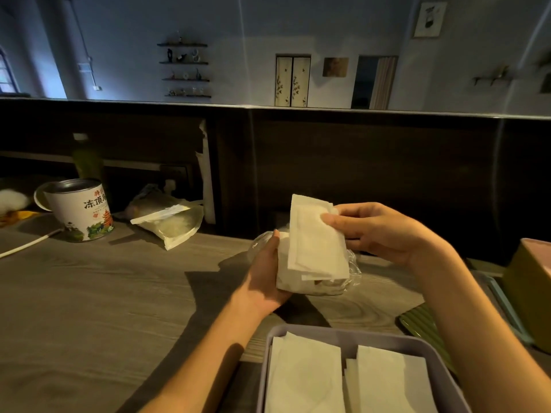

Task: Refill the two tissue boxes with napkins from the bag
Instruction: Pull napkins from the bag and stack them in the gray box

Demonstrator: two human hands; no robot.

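— What are our fingers (337,219) doing on the right?

— They are curling around a stack of napkins (316,239), the thumb pressing on its front, so our right hand (384,234) is gripping it tight. The stack is standing tilted, its lower end still inside the bag (313,278).

— And the left hand (265,272)?

— It is cupping the bag from the left side, fingers wrapped around it and the napkins still packed inside. The bag is clear plastic, and we are holding it above the surface (104,293), not resting on it.

— Where are the boxes?

— One box (351,332), a pale purple one, is sitting open right below our hands at the near edge, and napkins are already lying in it in two piles side by side. A second box (530,281), yellowish with a pink top, is standing at the far right, partly cut off, so we cannot tell what is in it.

— Anything else out there?

— A tea tin (80,210) is standing at the far left, and a pouch (170,225) is lying just beside it, both well apart from our hands.
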